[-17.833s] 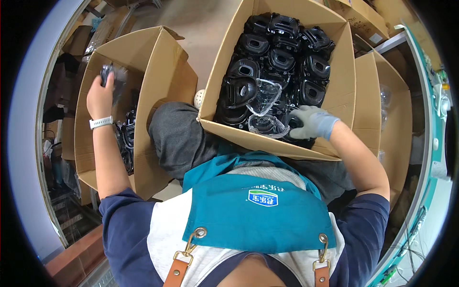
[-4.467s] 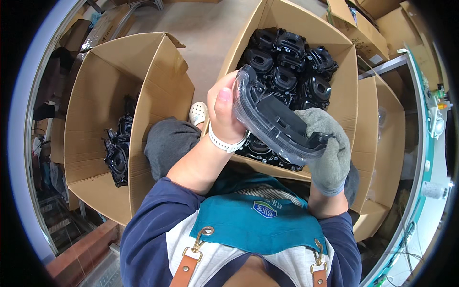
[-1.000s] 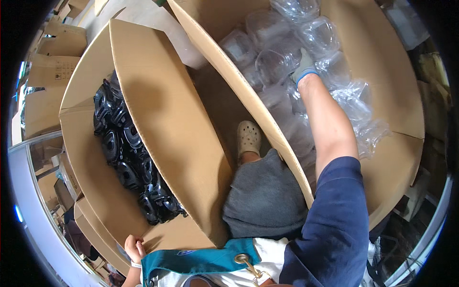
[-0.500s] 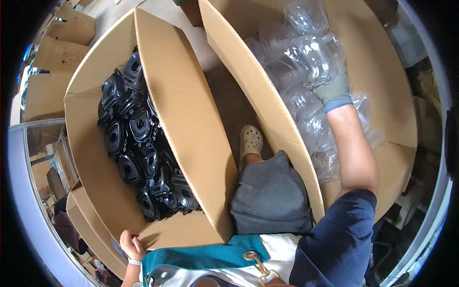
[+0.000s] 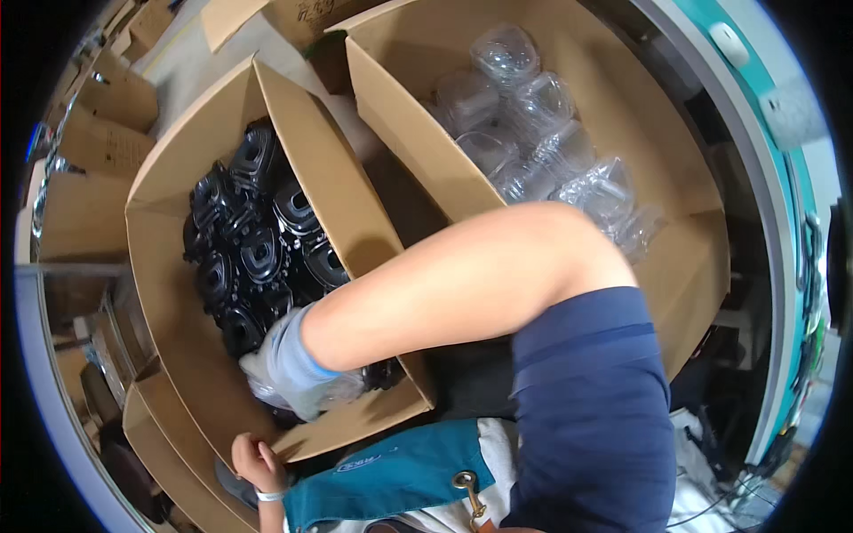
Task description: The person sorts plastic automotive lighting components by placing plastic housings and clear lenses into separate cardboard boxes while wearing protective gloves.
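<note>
**Gloved hand down among the black parts**

Far left, the bare left hand (image 5: 256, 462) grips the near wall of the left box (image 5: 169, 355), fingers curled over the cardboard edge. Just above it, the gloved right hand (image 5: 293, 369) reaches across the body into that box, closed around something clear and crinkly, what exactly I cannot tell. The black parts (image 5: 253, 258) lie piled just beyond its knuckles, running up and away. Off right, the clear shells (image 5: 542, 151) sit in the second box (image 5: 702, 266), well apart.

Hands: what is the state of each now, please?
Left hand: bare, resting on the box edge.
Right hand: gloved, closed on a clear piece.
</note>
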Demonstrator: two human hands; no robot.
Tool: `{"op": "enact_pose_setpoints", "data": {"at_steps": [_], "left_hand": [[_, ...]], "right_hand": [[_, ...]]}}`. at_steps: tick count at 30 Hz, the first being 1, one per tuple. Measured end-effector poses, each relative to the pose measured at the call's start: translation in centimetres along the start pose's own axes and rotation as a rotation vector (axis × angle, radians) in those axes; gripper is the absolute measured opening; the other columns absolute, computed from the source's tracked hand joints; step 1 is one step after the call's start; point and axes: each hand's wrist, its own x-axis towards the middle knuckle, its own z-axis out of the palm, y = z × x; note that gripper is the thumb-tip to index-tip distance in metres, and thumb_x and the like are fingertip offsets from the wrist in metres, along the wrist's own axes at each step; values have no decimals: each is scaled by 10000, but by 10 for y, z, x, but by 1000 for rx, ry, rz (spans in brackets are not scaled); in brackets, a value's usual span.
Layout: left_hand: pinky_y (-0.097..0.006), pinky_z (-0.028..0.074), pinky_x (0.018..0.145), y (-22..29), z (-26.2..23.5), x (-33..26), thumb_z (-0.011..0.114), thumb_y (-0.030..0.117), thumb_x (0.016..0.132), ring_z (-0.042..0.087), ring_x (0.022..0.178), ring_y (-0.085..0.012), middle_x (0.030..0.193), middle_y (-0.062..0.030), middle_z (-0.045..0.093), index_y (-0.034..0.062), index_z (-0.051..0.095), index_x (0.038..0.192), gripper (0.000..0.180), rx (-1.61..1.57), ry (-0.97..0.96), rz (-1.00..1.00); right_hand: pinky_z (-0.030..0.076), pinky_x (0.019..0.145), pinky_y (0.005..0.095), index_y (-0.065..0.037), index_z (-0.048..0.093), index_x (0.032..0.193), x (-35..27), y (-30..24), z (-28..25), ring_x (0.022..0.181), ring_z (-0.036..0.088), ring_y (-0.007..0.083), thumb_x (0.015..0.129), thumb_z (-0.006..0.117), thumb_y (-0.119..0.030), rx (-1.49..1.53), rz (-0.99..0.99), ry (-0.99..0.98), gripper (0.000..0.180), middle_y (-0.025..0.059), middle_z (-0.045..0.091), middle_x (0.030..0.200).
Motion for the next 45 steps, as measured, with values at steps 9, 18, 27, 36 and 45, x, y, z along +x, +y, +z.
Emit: {"op": "enact_pose_setpoints", "data": {"at_steps": [9, 18, 27, 36, 45], "left_hand": [[-379, 413, 617, 6, 1, -2, 545, 152, 799, 520, 680, -308, 727, -139, 522, 8, 546, 772, 147, -28, 27, -26], [-380, 418, 615, -5, -3, -6, 537, 139, 793, 516, 672, -308, 731, -140, 520, 0, 539, 771, 140, 6, 0, -9], [-385, 416, 619, -9, 8, 2, 523, 183, 816, 513, 681, -312, 731, -154, 510, -10, 531, 774, 198, -10, 1, 16], [-388, 415, 639, -6, 2, -5, 518, 222, 843, 514, 706, -311, 749, -151, 512, -17, 528, 772, 250, -4, -44, -50], [-381, 403, 658, -10, -2, -8, 451, 324, 924, 495, 715, -309, 755, -154, 485, -28, 514, 798, 379, 17, -54, -65]], "right_hand": [[422, 894, 419, -109, 614, 1222, 55, 24, 36, 1099, 566, 249, 852, 573, -425, -586, 35, 31, 488, 81, 618, 1204], [489, 806, 438, -61, 630, 1060, -190, 112, 11, 895, 607, 347, 687, 756, -330, -491, 471, 1281, 477, 141, 635, 913], [355, 1084, 410, -6, 416, 1403, -428, 299, 178, 1296, 442, 391, 705, 694, -628, 108, 1797, 949, 975, 255, 471, 1379], [385, 1051, 427, -150, 476, 1383, -390, 238, 164, 1294, 448, 344, 625, 789, -528, 101, 1662, 211, 903, 170, 495, 1388], [303, 1093, 453, -244, 451, 1403, -396, 251, 93, 1362, 348, 296, 617, 837, -295, -355, 1577, -377, 877, 117, 409, 1449]]}}
